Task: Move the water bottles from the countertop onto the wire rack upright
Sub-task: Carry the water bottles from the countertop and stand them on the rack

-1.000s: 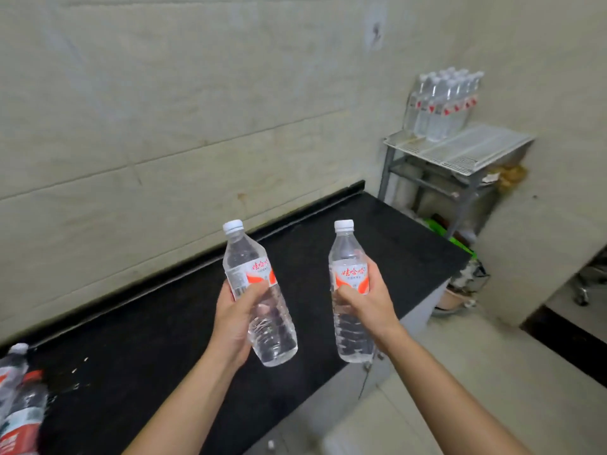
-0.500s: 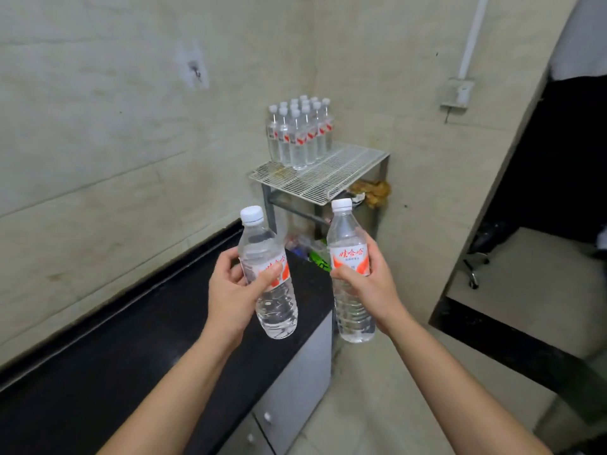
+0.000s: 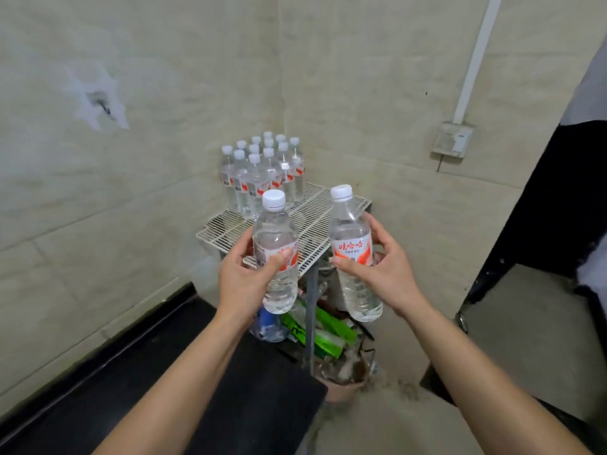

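Observation:
My left hand (image 3: 244, 280) grips a clear water bottle (image 3: 277, 238) with a white cap and red-and-white label, held upright. My right hand (image 3: 387, 274) grips a second, matching water bottle (image 3: 353, 238), also upright. Both bottles hang in the air just in front of the white wire rack (image 3: 315, 218), which stands in the corner of the room. Several matching bottles (image 3: 262, 172) stand upright in a tight group at the rack's back left. The front and right part of the rack's grid is bare.
The black countertop (image 3: 256, 399) ends at lower left, just short of the rack. Green packets and clutter (image 3: 328, 333) lie under the rack beside a pink bin (image 3: 341, 385). A wall socket box (image 3: 452, 139) sits on the right wall. A dark doorway opens at right.
The view has swung toward the corner and closed in on the rack. Both hands have carried their bottles away from the countertop to just in front of the rack.

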Action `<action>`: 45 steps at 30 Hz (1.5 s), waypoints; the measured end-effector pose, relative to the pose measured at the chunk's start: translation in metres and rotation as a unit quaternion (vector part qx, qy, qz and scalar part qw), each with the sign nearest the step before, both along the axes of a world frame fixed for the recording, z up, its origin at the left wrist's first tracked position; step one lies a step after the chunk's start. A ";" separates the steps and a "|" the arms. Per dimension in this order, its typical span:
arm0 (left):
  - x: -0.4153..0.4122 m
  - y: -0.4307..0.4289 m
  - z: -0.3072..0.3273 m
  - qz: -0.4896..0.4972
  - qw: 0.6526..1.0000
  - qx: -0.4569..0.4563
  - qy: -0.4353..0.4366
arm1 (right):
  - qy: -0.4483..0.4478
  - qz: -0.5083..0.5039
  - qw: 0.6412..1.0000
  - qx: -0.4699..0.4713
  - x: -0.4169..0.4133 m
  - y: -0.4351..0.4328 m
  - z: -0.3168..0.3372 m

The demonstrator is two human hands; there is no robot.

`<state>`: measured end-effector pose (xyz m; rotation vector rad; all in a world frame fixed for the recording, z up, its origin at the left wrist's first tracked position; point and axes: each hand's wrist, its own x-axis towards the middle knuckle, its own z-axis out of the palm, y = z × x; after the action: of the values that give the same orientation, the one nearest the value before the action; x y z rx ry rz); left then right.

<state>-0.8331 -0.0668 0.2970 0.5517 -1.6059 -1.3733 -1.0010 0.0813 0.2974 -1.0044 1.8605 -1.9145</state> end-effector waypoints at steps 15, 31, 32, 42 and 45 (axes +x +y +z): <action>-0.209 -0.107 -0.008 0.129 0.990 -0.032 -0.055 | 0.010 0.121 0.992 0.015 -0.250 -0.174 -0.008; -0.297 -0.147 -0.028 0.316 0.939 0.014 -0.131 | -0.009 0.360 0.931 0.064 -0.354 -0.317 -0.047; -0.297 -0.150 -0.031 0.319 0.938 0.015 -0.137 | -0.005 0.370 0.926 0.072 -0.352 -0.322 -0.051; -0.280 -0.200 -0.040 0.277 0.948 0.025 -0.154 | 0.034 0.412 0.906 0.096 -0.336 -0.365 -0.048; -0.268 -0.215 -0.046 0.277 0.937 0.002 -0.211 | 0.044 0.433 0.893 0.118 -0.320 -0.371 -0.059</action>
<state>-1.1007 -0.2822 0.2513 1.2605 -1.5971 -0.8638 -1.3207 -0.2898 0.2384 -1.5038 1.2728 -1.0972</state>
